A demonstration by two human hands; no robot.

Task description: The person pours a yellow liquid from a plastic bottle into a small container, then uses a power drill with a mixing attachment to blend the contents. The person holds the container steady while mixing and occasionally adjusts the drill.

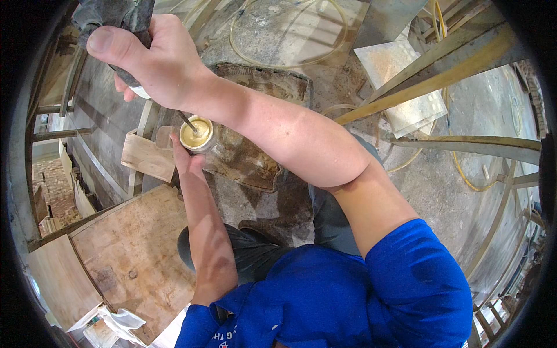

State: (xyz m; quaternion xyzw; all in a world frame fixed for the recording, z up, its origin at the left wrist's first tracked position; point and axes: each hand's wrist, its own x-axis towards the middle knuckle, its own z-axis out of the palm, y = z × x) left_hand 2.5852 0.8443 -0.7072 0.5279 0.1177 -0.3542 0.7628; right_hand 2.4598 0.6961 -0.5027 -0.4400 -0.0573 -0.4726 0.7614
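Observation:
My right hand (165, 64) is closed round a dark hand-held tool (119, 14) that looks like a drill, its body wrapped or smeared in black. A thin metal rod (187, 120) slants into a round pale jar (210, 145) below this hand. Inside the jar is yellowish paste (201, 129), and the rod's end sits in it. My left hand (187, 159) grips the jar from its near left side; some of its fingers are hidden behind the jar. The jar stands open at the top, above a brown-stained mat.
Under the jar lies the stained, crumpled mat (255, 165) on a grey floor. Wooden boards (133, 255) stand at the near left, with a small wood block (148, 155) beside my left hand. Curved wooden pieces (464, 142), white panels (406, 110) and yellow hose (458, 174) are on the right.

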